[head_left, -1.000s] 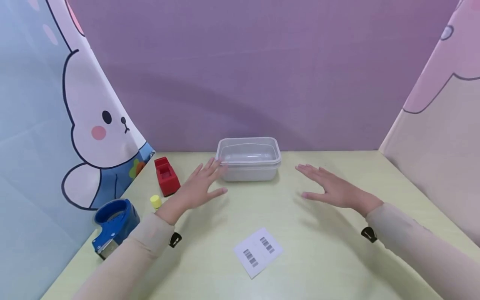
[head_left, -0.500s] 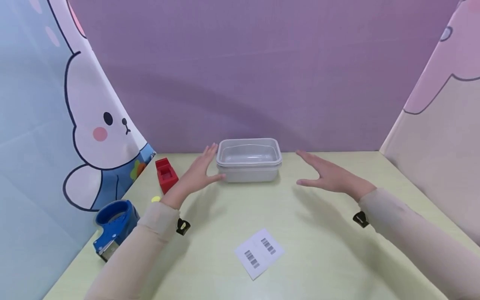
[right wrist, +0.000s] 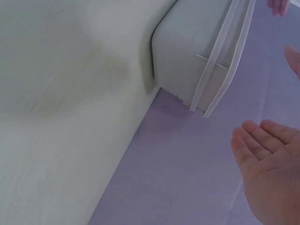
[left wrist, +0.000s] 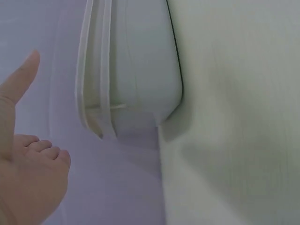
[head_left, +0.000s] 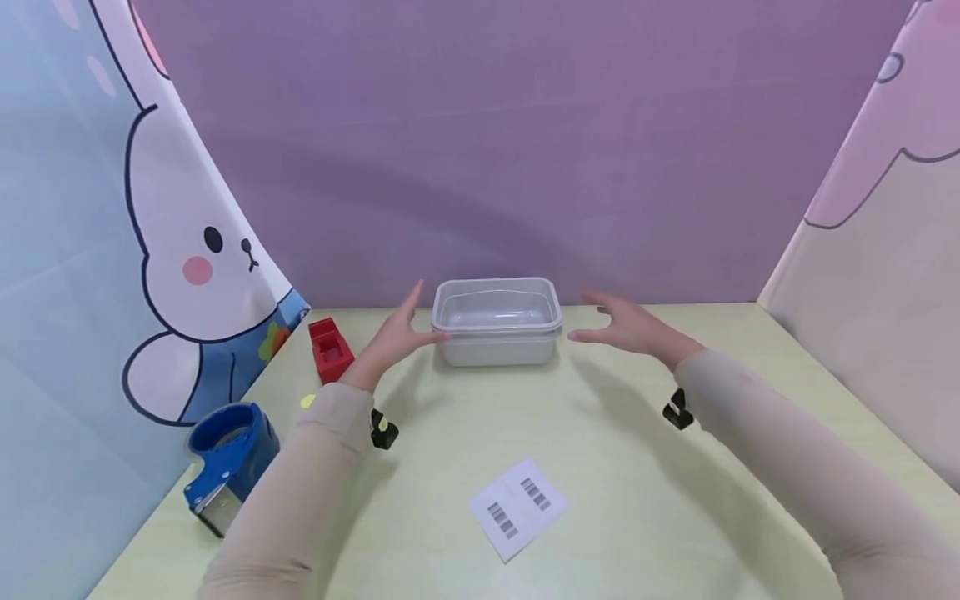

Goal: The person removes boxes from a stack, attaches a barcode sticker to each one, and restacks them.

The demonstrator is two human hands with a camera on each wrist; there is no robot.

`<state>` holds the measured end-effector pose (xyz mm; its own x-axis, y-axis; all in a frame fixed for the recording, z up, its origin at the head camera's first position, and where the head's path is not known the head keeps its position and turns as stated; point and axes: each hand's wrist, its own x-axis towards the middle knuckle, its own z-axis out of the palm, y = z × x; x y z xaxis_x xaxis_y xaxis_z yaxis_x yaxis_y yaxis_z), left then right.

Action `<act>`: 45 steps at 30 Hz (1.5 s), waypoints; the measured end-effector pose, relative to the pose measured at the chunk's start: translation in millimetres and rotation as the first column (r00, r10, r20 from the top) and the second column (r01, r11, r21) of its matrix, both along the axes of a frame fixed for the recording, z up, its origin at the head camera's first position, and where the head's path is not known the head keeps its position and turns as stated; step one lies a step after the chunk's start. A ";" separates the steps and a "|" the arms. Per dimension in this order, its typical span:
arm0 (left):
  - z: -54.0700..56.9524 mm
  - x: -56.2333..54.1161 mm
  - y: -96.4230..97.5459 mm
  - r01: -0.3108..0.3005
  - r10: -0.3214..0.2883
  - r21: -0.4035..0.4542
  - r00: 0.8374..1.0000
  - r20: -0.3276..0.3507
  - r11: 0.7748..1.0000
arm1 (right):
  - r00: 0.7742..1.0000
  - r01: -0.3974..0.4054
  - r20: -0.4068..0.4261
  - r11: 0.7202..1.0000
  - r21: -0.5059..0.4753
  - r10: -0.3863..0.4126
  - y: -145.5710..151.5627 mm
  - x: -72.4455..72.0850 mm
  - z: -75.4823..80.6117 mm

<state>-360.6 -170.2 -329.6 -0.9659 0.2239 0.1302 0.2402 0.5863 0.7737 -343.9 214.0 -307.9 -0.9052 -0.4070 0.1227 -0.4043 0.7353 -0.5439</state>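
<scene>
At the back of the table stands a clear plastic food container (head_left: 497,346), its walls translucent and its rim doubled, as if two are nested. My left hand (head_left: 392,340) is at its left side, thumb extended toward the near left corner of the rim. On the other side my right hand (head_left: 633,325) hovers just off the container's right end, thumb and fingers spread apart. Both wrist views show a gap between the container (left wrist: 145,56) and the hand; the left hand (left wrist: 35,183) and right hand (right wrist: 269,164) hold nothing.
A white paper with two barcodes (head_left: 517,510) lies in front. To the left are a red plastic holder (head_left: 331,350), a yellow round cap (head_left: 307,401) partly behind the sleeve, and a blue tape dispenser (head_left: 232,458). A purple backdrop (head_left: 525,150) closes the rear.
Both hands have moved inward and forward, closing in on the container from its two sides. The container, paper and other objects have stayed put.
</scene>
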 end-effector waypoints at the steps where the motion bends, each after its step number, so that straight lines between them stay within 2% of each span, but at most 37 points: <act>1: -2.1 -2.6 -0.6 -0.002 0.002 0.017 1.000 0.011 1.000 | 1.000 0.008 0.017 1.000 -0.026 -0.008 -2.9 -3.3 0.1; 5: -14.0 -14.2 -3.8 -0.013 0.009 0.076 0.998 0.056 0.997 | 0.997 0.055 0.065 0.993 -0.107 -0.049 -17.0 -17.2 -3.0; 8: -24.4 -22.5 -6.2 -0.014 0.006 0.095 0.996 0.085 0.995 | 0.988 0.122 0.110 0.981 -0.153 -0.105 -29.4 -26.3 -6.0; 13: -36.4 -31.7 -5.4 -0.024 0.014 0.092 0.994 0.109 0.995 | 0.959 0.249 0.195 0.939 -0.237 -0.205 -47.5 -38.8 -10.8; 16: -40.7 -34.1 -1.2 -0.007 -0.004 0.106 0.994 0.106 0.994 | 0.940 0.312 0.238 0.899 -0.309 -0.245 -53.9 -43.9 -14.0; 20: -47.5 -34.9 5.1 0.071 -0.085 0.190 0.994 0.063 0.979 | 0.924 0.358 0.273 0.853 -0.379 -0.267 -57.9 -48.1 -18.9; 23: -53.3 -33.7 7.7 0.109 -0.120 0.223 0.992 0.038 0.969 | 0.918 0.375 0.286 0.835 -0.403 -0.274 -59.2 -49.6 -22.7; 26: -57.6 -31.9 8.6 0.089 -0.101 0.218 0.994 0.047 0.972 | 0.915 0.382 0.297 0.821 -0.424 -0.273 -60.4 -50.1 -25.0; 29: -61.0 -31.6 9.1 0.055 -0.070 0.225 0.996 0.059 0.973 | 0.910 0.392 0.312 0.809 -0.439 -0.272 -62.1 -50.1 -24.6; 33: -62.7 -32.2 11.0 0.029 -0.046 0.232 0.997 0.068 0.972 | 0.900 0.412 0.324 0.813 -0.412 -0.292 -63.6 -49.1 -20.4; 36: -61.4 -31.8 13.0 0.016 -0.031 0.218 0.997 0.068 0.976 | 0.893 0.426 0.324 0.817 -0.388 -0.312 -64.2 -48.8 -16.9; 39: -58.4 -30.2 15.1 0.002 -0.017 0.204 0.997 0.069 0.979 | 0.887 0.441 0.327 0.810 -0.387 -0.327 -65.1 -49.5 -15.4; 45: -53.7 -28.3 17.5 -0.009 -0.009 0.198 0.996 0.089 0.980 | 0.868 0.480 0.353 0.769 -0.422 -0.349 -67.1 -50.9 -16.5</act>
<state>-388.9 -152.7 -383.3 -0.9756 0.2023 0.0852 0.1649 0.4193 0.8927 -394.8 146.9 -324.4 -0.9966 0.0684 -0.0457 0.0701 0.4149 -0.9072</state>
